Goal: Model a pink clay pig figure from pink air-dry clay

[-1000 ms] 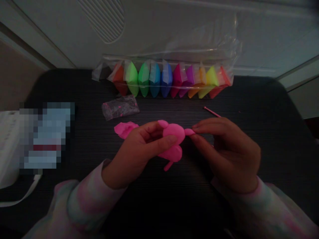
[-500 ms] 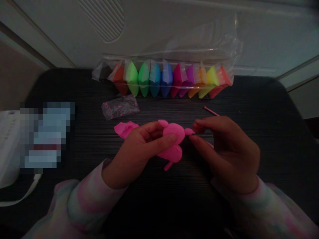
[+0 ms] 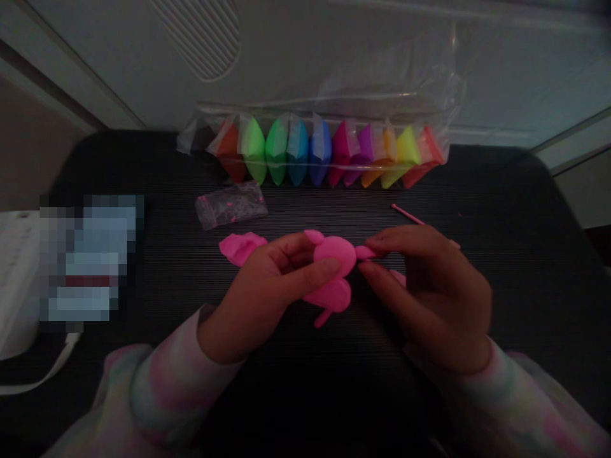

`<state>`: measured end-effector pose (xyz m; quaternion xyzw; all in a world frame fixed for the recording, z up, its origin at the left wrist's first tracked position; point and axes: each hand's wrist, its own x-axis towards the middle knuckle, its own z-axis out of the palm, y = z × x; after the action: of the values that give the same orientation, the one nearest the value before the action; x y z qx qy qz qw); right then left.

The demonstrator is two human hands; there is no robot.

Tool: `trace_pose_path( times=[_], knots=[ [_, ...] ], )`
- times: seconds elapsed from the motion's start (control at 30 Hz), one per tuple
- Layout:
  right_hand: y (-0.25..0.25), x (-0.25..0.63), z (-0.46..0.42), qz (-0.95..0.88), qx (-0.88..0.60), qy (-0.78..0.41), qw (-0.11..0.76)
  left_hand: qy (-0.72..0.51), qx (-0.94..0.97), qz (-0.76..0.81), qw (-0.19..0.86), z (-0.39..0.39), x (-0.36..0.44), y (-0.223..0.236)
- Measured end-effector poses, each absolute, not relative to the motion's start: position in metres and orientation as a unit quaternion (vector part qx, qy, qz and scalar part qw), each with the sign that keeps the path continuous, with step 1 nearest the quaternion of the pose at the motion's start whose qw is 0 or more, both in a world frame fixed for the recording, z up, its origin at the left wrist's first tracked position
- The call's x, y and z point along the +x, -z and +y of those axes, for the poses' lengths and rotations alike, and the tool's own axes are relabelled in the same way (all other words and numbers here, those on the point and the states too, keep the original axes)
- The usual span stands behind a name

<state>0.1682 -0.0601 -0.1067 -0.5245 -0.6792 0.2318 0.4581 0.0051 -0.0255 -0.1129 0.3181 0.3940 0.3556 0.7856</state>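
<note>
My left hand (image 3: 270, 289) is closed round a pink clay figure (image 3: 334, 252), its thumb lying across the round head. The figure has two pointed ear-like pieces, a rounded body below the head and a thin piece sticking out at the bottom. At the right ear (image 3: 365, 252), my right hand (image 3: 436, 292) has its index finger and thumb on either side in a loose pinch; its other fingers are curled and partly hidden. A lump of pink clay (image 3: 238, 248) lies on the table behind my left hand, partly covered by it.
Across the back stands a clear bag (image 3: 329, 168) with several coloured clay packets. Before it lies a small crumpled clear wrapper (image 3: 231, 207). A thin pink modelling tool (image 3: 407, 214) lies behind my right hand. At left are a blurred-out phone-like object (image 3: 95, 254) and a white cable (image 3: 52, 372).
My right index finger and thumb have shifted slightly left, closer in around the right ear. My left hand and the figure have hardly moved.
</note>
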Motion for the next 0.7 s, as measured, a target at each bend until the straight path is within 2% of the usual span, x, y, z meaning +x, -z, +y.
trace_pose_path(
  times=[0.17, 0.27, 0.47, 0.7],
  knots=[
    [0.107, 0.16, -0.062, -0.56, -0.517, -0.457, 0.458, -0.376, 0.357, 0.379, 0.767, -0.026, 0.003, 0.114],
    [0.107, 0.156, -0.062, -0.52, -0.498, -0.533, 0.445, -0.372, 0.37, 0.383, 0.76, -0.026, 0.003, 0.112],
    [0.105, 0.155, -0.061, -0.517, -0.503, -0.526, 0.451, -0.379, 0.435, 0.43, 0.695, -0.029, 0.006, 0.106],
    [0.105, 0.157, -0.063, -0.509, -0.511, -0.508, 0.471, -0.435, 0.482, 0.407, 0.643, -0.032, 0.001, 0.11]
  ],
)
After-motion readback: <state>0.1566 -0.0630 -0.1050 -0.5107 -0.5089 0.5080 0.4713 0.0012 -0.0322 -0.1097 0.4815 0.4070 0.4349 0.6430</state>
